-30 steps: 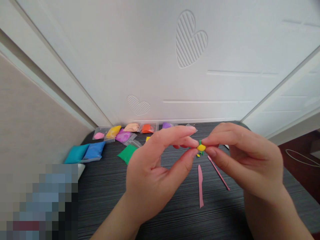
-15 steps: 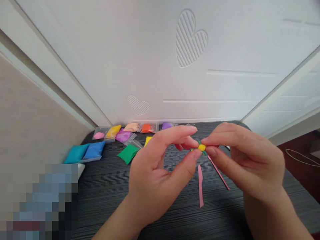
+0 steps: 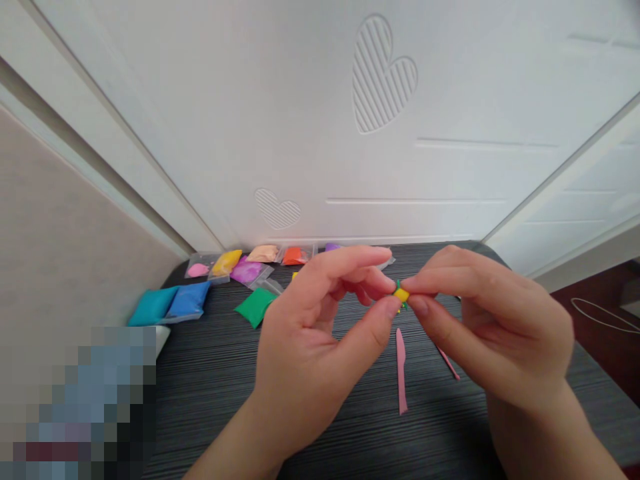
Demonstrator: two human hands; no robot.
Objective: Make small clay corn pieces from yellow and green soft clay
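Both hands meet above the dark striped table [image 3: 300, 413]. Between their fingertips sits a small yellow clay piece [image 3: 401, 294] with a bit of green on it. My left hand [image 3: 320, 340] pinches it from the left with thumb and fingers. My right hand [image 3: 490, 327] pinches it from the right with thumb and forefinger. Below the hands a pink clay knife [image 3: 401, 370] lies flat on the table, and a thin pink stick tool [image 3: 449, 363] shows partly beside my right hand.
Small bags of coloured clay lie at the back left of the table: teal [image 3: 153, 307], blue [image 3: 189, 300], green [image 3: 256, 307], pink [image 3: 198, 269], yellow [image 3: 227, 263], magenta [image 3: 247, 272], peach [image 3: 263, 253], orange [image 3: 295, 256]. A white panelled door [image 3: 380, 133] stands behind.
My left fingers have curled closer round the clay piece and both hands have shifted slightly. The clay bags and tools lie where they were.
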